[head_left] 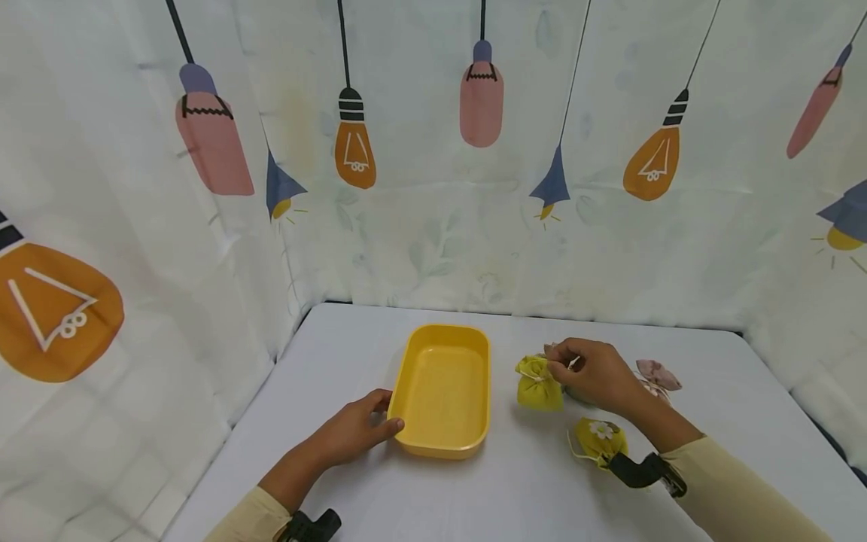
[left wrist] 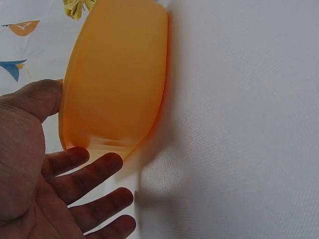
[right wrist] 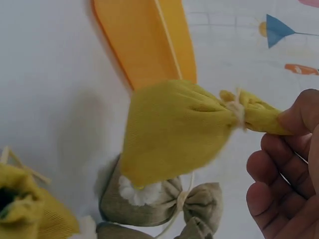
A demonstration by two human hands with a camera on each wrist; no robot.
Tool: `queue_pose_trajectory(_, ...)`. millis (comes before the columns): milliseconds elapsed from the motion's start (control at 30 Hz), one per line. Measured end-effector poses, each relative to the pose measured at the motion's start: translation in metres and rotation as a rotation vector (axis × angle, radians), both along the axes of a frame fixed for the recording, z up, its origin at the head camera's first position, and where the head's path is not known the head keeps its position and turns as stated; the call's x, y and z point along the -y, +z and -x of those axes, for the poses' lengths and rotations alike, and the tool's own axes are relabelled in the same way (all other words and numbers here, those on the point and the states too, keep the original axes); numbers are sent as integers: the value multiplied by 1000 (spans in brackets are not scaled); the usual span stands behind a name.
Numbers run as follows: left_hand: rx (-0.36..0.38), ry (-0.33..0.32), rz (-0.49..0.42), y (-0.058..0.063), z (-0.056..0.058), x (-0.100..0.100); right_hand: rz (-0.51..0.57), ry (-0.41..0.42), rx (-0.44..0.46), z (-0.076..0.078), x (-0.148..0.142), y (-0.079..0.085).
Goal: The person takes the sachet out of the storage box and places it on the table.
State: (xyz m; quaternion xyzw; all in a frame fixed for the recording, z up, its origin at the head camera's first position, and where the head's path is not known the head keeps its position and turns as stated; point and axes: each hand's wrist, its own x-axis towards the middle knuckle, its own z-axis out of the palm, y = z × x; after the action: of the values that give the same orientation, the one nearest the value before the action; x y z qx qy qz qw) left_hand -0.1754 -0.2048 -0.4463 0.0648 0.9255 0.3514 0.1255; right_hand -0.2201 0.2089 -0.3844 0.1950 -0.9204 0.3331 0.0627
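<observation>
My right hand (head_left: 599, 373) pinches the gathered neck of a yellow drawstring pouch (head_left: 538, 390). In the right wrist view the pouch (right wrist: 174, 132) hangs off the table, its neck tied with a pale cord. On the left, my left hand (head_left: 348, 433) holds the rim of a yellow plastic tray (head_left: 443, 391) between thumb and forefinger. The left wrist view shows the other fingers spread beside the tray's outer wall (left wrist: 117, 64). Under my right forearm lies another yellow pouch (head_left: 592, 440) with a white flower.
Grey-brown pouches (right wrist: 144, 204), one with a white flower, lie below the held pouch, mostly hidden by my hand in the head view. A pinkish pouch (head_left: 657, 374) is further right. Behind the white table (head_left: 528, 482) hangs a lamp-patterned curtain (head_left: 433, 226).
</observation>
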Motion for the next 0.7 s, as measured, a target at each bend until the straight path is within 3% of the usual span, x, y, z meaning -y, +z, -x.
queue_pose_trajectory(167,-11,-3,3,0,1,0,6,-12,55,-1,-7,-5)
queue_pose_trajectory(700,-15,-57,3,2,4,6,-46,-38,9,-13,-21,-7)
